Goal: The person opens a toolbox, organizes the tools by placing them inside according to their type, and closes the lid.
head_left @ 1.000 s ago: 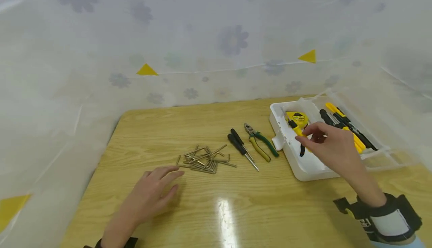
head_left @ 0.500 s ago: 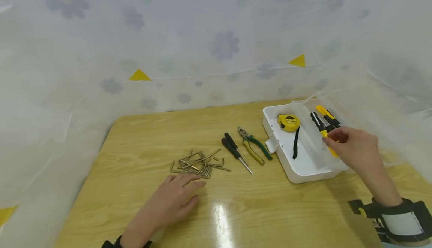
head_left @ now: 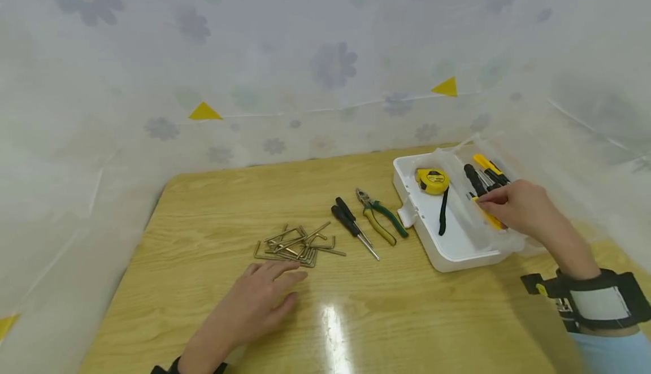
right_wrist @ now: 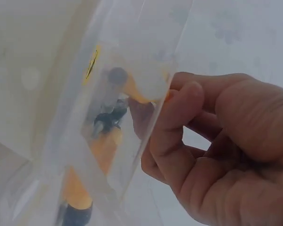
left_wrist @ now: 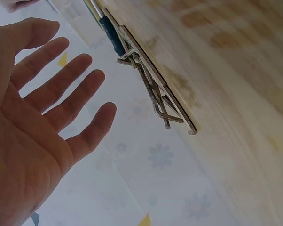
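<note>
My right hand (head_left: 531,207) pinches a small yellow-handled screwdriver (head_left: 493,221) over the right-hand section of the white toolbox (head_left: 450,264). In the right wrist view its thumb and fingers (right_wrist: 179,108) meet behind the translucent lid, which blurs the yellow and black tools. My left hand (head_left: 259,300) is over the table, fingertips right at the near edge of a pile of brass-coloured hex keys (head_left: 307,259). The left wrist view shows that hand (left_wrist: 33,127) with spread, relaxed fingers and nothing in the palm, beside the hex keys (left_wrist: 151,66).
Pliers (head_left: 389,213) and two black-handled screwdrivers (head_left: 346,221) lie left of the toolbox. Inside it are a yellow tape measure (head_left: 434,182), a yellow utility knife (head_left: 485,162) and a black-handled tool (head_left: 474,179). A patterned sheet (head_left: 274,80) hangs behind the table.
My right hand has carried the yellow-handled screwdriver from beside the tape measure rightward and lowered it among the other tools. My left hand has shifted slightly right along the hex keys.
</note>
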`<state>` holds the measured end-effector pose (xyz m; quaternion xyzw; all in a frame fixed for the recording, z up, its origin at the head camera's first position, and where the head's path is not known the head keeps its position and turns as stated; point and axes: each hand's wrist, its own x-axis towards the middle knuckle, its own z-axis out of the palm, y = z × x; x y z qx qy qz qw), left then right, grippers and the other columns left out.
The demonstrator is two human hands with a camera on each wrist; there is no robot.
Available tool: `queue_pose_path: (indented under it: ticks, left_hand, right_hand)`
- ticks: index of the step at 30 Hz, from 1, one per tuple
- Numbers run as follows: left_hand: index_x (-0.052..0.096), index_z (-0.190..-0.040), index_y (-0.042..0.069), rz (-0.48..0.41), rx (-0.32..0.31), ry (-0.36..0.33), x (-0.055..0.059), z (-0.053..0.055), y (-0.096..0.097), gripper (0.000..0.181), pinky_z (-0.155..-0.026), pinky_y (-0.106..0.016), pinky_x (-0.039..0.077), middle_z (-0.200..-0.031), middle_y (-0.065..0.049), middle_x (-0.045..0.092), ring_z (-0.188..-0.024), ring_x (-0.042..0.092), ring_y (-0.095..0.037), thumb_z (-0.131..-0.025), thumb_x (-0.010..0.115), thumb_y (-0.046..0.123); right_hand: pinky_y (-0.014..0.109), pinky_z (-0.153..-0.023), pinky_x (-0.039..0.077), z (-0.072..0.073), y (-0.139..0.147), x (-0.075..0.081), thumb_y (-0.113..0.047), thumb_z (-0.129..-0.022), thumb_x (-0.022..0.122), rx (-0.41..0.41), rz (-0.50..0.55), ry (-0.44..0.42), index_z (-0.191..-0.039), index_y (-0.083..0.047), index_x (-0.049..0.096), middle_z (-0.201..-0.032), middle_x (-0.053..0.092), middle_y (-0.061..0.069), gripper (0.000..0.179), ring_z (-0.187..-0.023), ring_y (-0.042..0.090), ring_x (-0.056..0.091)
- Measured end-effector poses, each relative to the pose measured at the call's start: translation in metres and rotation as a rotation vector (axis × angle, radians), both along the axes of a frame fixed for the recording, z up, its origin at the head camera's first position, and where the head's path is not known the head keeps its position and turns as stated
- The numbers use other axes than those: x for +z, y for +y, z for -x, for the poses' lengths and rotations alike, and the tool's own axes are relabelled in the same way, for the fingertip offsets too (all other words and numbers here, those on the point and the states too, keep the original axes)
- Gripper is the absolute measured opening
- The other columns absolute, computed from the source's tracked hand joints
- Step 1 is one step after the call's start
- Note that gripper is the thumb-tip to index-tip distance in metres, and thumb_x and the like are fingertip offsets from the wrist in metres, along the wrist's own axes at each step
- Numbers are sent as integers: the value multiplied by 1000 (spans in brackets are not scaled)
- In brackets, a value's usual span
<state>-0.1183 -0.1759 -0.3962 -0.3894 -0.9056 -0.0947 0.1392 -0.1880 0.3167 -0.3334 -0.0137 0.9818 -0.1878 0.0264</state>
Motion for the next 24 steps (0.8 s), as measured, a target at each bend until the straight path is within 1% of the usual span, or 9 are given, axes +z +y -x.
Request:
queue_pose_path:
  ticks: [3,5,7,9,12,15,19,21,24]
  left_hand:
    - [71,-126,20,5,5,6,-1,-1,0,40,-87,-45,58,-129,0,70,-116,67,-21,-88,79,24]
    - [70,-127,20,11,11,2,-2,-2,-1,40,-87,-45,58,-130,1,70,-117,67,-20,-88,78,25]
    - [71,-126,21,11,16,3,-3,-3,-2,39,-88,-45,58,-130,1,70,-117,67,-20,-88,78,26]
    - [71,-126,21,4,19,13,-3,-3,-3,39,-88,-44,58,-130,1,70,-117,67,-20,-88,79,26]
    - [71,-125,21,-8,17,44,-3,-3,-4,41,-88,-44,57,-128,0,70,-116,67,-20,-85,81,25]
    - [71,-124,21,-10,21,70,-2,-3,-6,41,-87,-43,57,-127,0,70,-115,67,-20,-84,81,26]
    - [72,-124,21,-8,31,71,-1,-3,-7,40,-87,-44,58,-127,0,70,-115,68,-19,-85,81,26]
    - [72,-124,21,-6,31,62,-1,-4,-7,40,-87,-44,58,-127,-1,70,-115,68,-20,-85,81,25]
    - [71,-125,21,1,33,47,0,-4,-7,41,-87,-44,58,-128,-1,70,-116,68,-20,-86,80,25]
  right_hand:
    - [30,-54,37,3,1,1,-22,-97,64,27,-21,-77,-113,0,76,-52,58,-4,29,-50,14,56]
    - [30,-56,37,2,2,0,-19,-96,64,42,-55,-70,-108,0,76,-52,58,-4,26,-49,13,57]
    - [30,-59,36,-1,4,-3,-16,-94,65,57,-85,-17,-101,-1,77,-55,58,-5,21,-51,12,54]
    - [30,-61,34,-3,4,-5,-15,-92,66,61,-117,71,-95,-3,77,-56,58,-6,17,-53,12,50]
    - [30,-61,34,-4,3,-6,-16,-92,67,57,-129,153,-91,-2,77,-60,59,-4,18,-58,13,46]
    - [34,-60,38,-5,1,-7,-18,-94,66,44,-121,202,-92,1,76,-65,65,1,21,-61,17,53]
    - [42,-60,47,-7,-3,-9,-20,-96,66,36,-126,248,-93,3,77,-75,73,9,25,-66,26,63]
    - [41,-58,47,-8,-5,-10,-20,-96,66,33,-134,263,-90,3,77,-73,73,8,26,-65,26,63]
    - [35,-50,37,-10,-9,-14,-20,-96,67,28,-142,336,-77,-2,73,-60,62,3,27,-55,21,52]
